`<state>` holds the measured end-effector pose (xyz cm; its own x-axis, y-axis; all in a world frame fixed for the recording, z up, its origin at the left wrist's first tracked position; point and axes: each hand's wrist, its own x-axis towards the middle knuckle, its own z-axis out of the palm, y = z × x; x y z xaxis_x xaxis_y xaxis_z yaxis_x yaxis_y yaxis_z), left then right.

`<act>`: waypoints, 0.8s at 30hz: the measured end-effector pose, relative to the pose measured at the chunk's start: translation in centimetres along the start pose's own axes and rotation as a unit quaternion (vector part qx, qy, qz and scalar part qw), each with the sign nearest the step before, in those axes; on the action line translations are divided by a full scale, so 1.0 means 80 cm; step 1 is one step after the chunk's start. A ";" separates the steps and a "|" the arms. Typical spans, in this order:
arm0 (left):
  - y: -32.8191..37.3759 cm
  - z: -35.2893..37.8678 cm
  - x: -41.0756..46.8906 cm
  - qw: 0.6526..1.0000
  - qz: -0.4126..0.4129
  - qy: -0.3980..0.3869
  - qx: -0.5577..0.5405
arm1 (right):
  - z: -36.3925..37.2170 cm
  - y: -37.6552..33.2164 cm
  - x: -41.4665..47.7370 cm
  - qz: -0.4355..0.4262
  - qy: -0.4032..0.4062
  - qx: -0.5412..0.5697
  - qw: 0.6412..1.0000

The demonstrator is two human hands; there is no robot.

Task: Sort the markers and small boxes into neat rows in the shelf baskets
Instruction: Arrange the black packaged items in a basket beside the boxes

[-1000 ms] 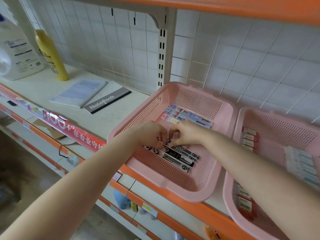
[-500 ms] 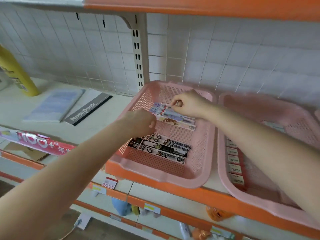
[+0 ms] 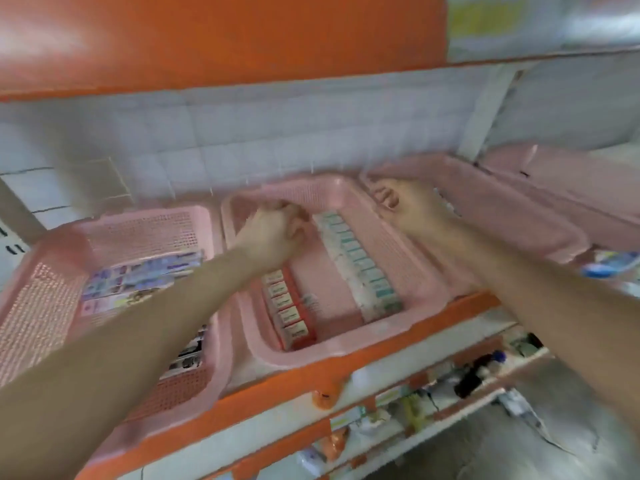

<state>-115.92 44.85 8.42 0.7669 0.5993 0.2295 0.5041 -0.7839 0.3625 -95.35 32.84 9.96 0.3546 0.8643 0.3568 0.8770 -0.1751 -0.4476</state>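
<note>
Motion blur is softening everything. The left forearm is lying across the left pink basket (image 3: 45,271) and hiding part of the marker packs (image 3: 138,282) lying flat in it. The left hand (image 3: 273,233) is hovering over the back left corner of the middle pink basket (image 3: 346,351) with its fingers curled; I cannot tell whether it is pinching anything. The right hand (image 3: 405,206) is hanging above that basket's back right rim, its fingers also curled, and its hold is just as unclear. Inside the middle basket, a row of red-and-white small boxes (image 3: 287,313) is running along the left wall, and a row of white-and-teal boxes (image 3: 360,268) is sitting right of centre. A third pink basket (image 3: 519,209) is standing to the right. All three are resting on an orange-edged shelf (image 3: 304,379) against a white tiled wall (image 3: 242,133), under an orange upper shelf (image 3: 207,36).
</note>
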 end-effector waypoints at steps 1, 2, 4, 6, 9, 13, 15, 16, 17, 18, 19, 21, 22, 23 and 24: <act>0.020 0.013 0.011 1.000 0.013 -0.008 -0.013 | -0.015 0.029 -0.017 0.027 0.021 0.001 0.999; 0.040 0.024 0.023 0.999 0.028 -0.017 -0.022 | -0.033 0.056 -0.034 0.048 0.039 -0.004 0.998; 0.080 0.045 0.049 0.997 0.063 -0.034 -0.026 | -0.074 0.111 -0.065 0.098 0.056 -0.048 0.993; 0.123 0.059 0.076 0.995 0.094 -0.037 -0.020 | -0.119 0.161 -0.090 0.136 0.059 -0.101 0.984; 0.186 0.077 0.110 0.992 0.122 -0.016 -0.035 | -0.172 0.220 -0.115 0.182 0.082 -0.131 0.971; 0.278 0.123 0.150 0.988 0.144 -0.029 -0.055 | -0.230 0.288 -0.148 0.188 0.064 -0.181 0.963; 0.330 0.152 0.170 0.985 0.158 -0.045 -0.051 | -0.259 0.329 -0.165 0.185 0.047 -0.177 0.966; 0.356 0.165 0.180 0.984 0.164 -0.050 -0.052 | -0.276 0.348 -0.171 0.176 0.036 -0.182 0.967; 0.383 0.178 0.190 0.982 0.173 -0.053 -0.055 | -0.294 0.367 -0.178 0.176 0.027 -0.192 0.965; 0.407 0.189 0.200 0.980 0.181 -0.057 -0.059 | -0.309 0.384 -0.184 0.183 0.020 -0.204 0.961; 0.430 0.198 0.209 0.979 0.187 -0.061 -0.063 | -0.321 0.402 -0.190 0.198 0.019 -0.201 0.959; 0.464 0.214 0.229 0.978 0.186 -0.069 -0.071 | -0.338 0.443 -0.198 0.215 0.018 -0.176 0.960; 0.477 0.220 0.239 0.978 0.182 -0.069 -0.073 | -0.344 0.460 -0.199 0.212 0.012 -0.167 0.963; 0.487 0.225 0.247 0.979 0.179 -0.069 -0.074 | -0.350 0.471 -0.199 0.206 0.005 -0.161 0.965; 0.495 0.229 0.255 0.979 0.173 -0.076 -0.071 | -0.354 0.480 -0.197 0.204 -0.002 -0.152 0.967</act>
<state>-73.06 23.06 10.89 0.9376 0.2621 0.2286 0.1512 -0.8991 0.4107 -58.09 -0.83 10.35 0.6906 0.6957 0.1976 0.7192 -0.6320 -0.2885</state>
